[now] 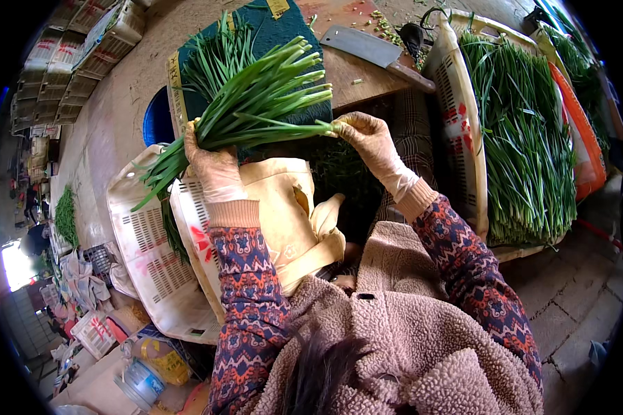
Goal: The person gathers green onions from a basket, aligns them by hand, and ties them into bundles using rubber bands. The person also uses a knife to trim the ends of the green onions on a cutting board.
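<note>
My left hand, in a thin soiled glove, is closed around a bunch of green garlic chives, whose pale cut ends point right. My right hand, gloved too, pinches the pale end of a lower stalk of that bunch between thumb and fingers. Behind the bunch, more chives lie on a dark green mat edged with yellow tape. A cleaver with a wooden handle rests on the wooden board beyond my right hand.
A white plastic crate packed with chives stands at the right, beside an orange-edged bag. White crates stand at my left, near a blue bucket. Stacked crates fill the upper left; bottles lie at lower left.
</note>
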### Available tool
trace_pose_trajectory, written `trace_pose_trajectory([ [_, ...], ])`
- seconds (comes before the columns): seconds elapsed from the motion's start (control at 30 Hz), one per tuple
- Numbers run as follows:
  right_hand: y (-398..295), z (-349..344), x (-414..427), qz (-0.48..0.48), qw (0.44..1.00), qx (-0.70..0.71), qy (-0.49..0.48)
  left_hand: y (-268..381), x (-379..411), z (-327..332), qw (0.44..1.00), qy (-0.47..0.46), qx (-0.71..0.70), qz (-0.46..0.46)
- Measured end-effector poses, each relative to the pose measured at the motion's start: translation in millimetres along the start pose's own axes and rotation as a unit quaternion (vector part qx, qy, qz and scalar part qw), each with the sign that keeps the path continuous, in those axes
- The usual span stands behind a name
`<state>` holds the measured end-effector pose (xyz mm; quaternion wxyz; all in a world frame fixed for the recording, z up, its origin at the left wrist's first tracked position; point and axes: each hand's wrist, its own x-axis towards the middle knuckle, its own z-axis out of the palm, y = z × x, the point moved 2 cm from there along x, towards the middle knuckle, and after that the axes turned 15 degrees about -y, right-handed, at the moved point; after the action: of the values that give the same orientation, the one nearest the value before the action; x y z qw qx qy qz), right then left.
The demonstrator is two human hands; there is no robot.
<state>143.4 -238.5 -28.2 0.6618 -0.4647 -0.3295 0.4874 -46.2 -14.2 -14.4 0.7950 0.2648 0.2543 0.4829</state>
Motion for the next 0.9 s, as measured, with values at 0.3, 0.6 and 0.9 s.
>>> trace_pose_trajectory([
  [0.3, -18, 23, 15, -0.189, 0.921, -0.34, 0.004, -3, -2, 0, 0.999, 0.003, 0.05, 0.005],
  [0.6, 37, -2, 14, -0.131, 0.965, 0.216, 0.077, -4, 1, 1, 0.999, 0.009, -0.02, -0.037],
  [0.9, -24, -25, -8, -0.044, 0.998, -0.035, -0.014, -4, -1, -3, 0.998, 0.038, 0.03, -0.03],
])
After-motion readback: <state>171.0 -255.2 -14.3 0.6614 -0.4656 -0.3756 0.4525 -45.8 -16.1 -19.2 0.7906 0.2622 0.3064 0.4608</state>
